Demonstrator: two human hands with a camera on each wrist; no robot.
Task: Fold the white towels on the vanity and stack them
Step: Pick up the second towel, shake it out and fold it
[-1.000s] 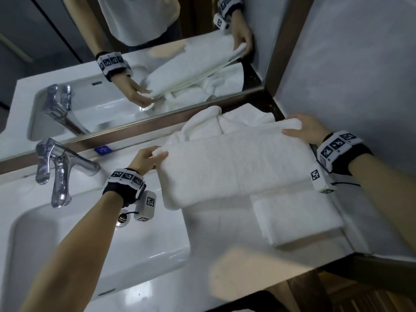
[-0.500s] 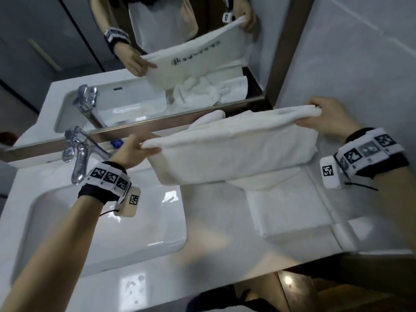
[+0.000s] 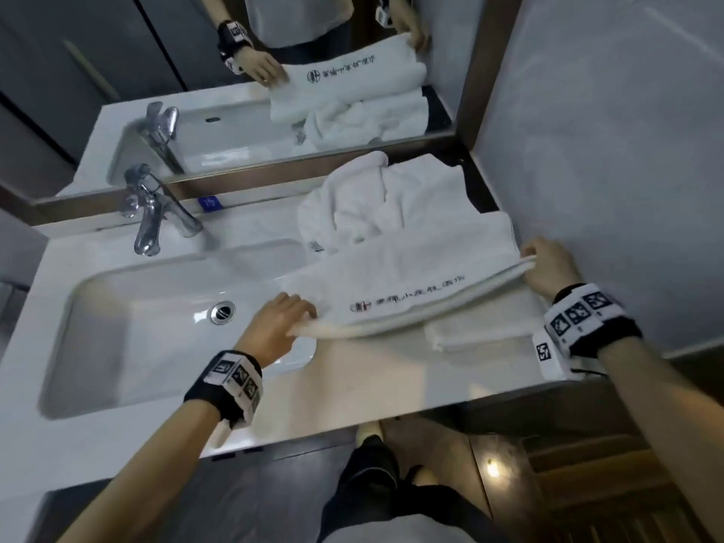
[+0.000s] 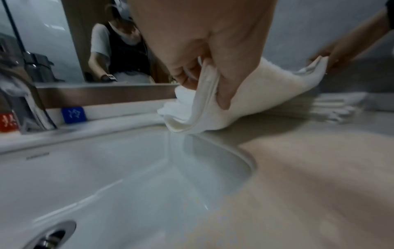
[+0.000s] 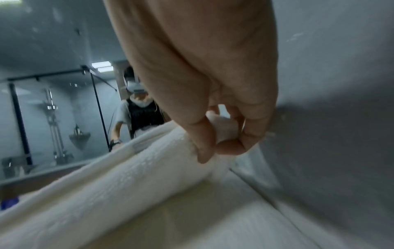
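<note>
I hold a white towel with dark printed lettering stretched between both hands above the vanity top. My left hand pinches its left near edge by the basin; in the left wrist view the thumb and fingers clamp the doubled edge. My right hand pinches the right near edge beside the wall, fingers curled over the cloth. Under the right part of the held towel lies a folded white towel. Crumpled white towels are heaped behind, against the mirror.
A white basin with a chrome drain fills the left of the vanity, with a chrome tap behind it. A framed mirror runs along the back. A grey wall closes the right side.
Both hands have brought the towel's held edge down and toward me, so the lettering now faces up. The view tilted downward.
</note>
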